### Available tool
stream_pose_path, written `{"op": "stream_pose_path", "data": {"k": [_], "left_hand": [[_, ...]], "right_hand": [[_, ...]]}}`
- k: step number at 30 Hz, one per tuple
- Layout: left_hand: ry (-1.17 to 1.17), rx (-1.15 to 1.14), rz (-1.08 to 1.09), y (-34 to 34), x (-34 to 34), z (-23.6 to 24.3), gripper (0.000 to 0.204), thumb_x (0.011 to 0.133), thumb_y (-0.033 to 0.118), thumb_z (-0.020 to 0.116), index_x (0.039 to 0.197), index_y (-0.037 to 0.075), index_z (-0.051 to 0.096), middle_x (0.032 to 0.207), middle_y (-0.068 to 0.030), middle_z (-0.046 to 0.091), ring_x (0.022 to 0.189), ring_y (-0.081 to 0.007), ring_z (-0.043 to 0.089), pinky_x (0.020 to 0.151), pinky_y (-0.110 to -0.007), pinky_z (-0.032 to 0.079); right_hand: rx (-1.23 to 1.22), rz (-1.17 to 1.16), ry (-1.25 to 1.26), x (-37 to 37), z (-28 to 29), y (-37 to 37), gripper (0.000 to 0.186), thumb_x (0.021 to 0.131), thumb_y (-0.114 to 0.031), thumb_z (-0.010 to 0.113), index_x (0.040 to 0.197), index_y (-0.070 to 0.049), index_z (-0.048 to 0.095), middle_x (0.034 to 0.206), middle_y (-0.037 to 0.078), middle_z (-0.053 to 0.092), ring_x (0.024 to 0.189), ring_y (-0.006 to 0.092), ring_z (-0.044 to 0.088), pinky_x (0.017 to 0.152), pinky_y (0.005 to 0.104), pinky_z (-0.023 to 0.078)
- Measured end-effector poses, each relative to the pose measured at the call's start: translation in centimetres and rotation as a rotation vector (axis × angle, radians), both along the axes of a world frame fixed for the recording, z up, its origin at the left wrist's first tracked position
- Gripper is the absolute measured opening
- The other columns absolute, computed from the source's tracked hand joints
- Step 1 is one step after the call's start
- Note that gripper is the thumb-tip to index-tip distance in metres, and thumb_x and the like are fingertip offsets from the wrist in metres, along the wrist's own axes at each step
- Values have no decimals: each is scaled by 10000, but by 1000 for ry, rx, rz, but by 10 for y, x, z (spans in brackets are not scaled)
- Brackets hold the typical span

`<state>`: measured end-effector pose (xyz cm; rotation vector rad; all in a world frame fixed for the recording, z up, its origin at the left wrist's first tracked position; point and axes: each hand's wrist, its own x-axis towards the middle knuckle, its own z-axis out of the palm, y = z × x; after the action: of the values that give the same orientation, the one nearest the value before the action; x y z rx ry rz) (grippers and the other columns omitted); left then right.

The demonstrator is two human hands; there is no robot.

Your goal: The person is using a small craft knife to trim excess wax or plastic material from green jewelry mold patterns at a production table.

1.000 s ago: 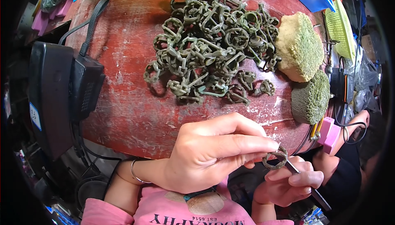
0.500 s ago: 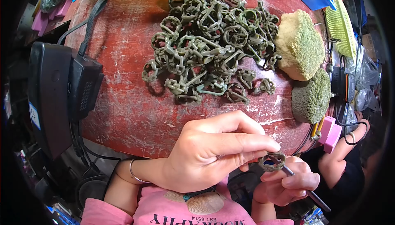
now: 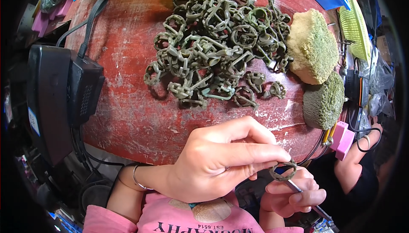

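- A small greenish-brown ring (image 3: 279,177) is held in the air just off the desk's near edge, toward the right near corner. It is tilted, so its opening shows as an oval whose long axis slants gently from lower left to upper right.
- The left hand (image 3: 221,158), wearing a bracelet at the wrist, reaches rightward and pinches the ring's upper left side between thumb and fingertips.
- A slim metal tool (image 3: 293,186) meets the ring's lower right side. Its long axis is diagonal: the working end points up and left toward the desk, the tail down and right, away from it. Whether the tip enters the ring cannot be told.
- The right hand (image 3: 294,197) grips the tool's shaft between thumb and curled fingers.
- Beyond, on the worn red desk (image 3: 123,126), a tangled heap of similar rings (image 3: 213,50) spreads from the far edge toward the middle, their openings facing many ways.
- Along the right edge sit a pale yellowish rough block (image 3: 311,47) and, touching it nearer the person, a dark green one (image 3: 324,103).
- A pink block (image 3: 342,140) is by the right near corner; a black device (image 3: 51,101) stands at the left edge.
- Past the right edge, another person's arm (image 3: 353,160) shows.
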<state>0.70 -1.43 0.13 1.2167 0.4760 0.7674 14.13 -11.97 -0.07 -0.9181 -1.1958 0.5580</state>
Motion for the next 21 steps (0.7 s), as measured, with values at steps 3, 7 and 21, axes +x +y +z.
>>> {"op": "stream_pose_path", "data": {"k": [3,7,21], "left_hand": [[4,16,9,1,1,-1,305,688,-152,542,912,14,666,848,-99,571,665,-135,585,579,-227,471],[5,15,6,2,0,2,292,695,-144,547,913,12,665,849,-102,572,670,-136,585,579,-228,470],[23,60,-5,3,-1,0,228,715,-96,601,911,4,662,840,-105,571,684,-138,592,584,-218,479]], "right_hand": [[-33,-4,60,-1,-1,-6,203,810,-171,455,755,24,456,633,173,546,492,182,494,505,255,409],[-68,-6,141,-2,0,-14,260,780,-187,449,762,65,508,705,195,564,590,208,518,593,271,411],[-166,-415,-232,-16,7,0,170,865,-155,455,776,-42,364,535,151,531,376,152,480,393,256,425]]}}
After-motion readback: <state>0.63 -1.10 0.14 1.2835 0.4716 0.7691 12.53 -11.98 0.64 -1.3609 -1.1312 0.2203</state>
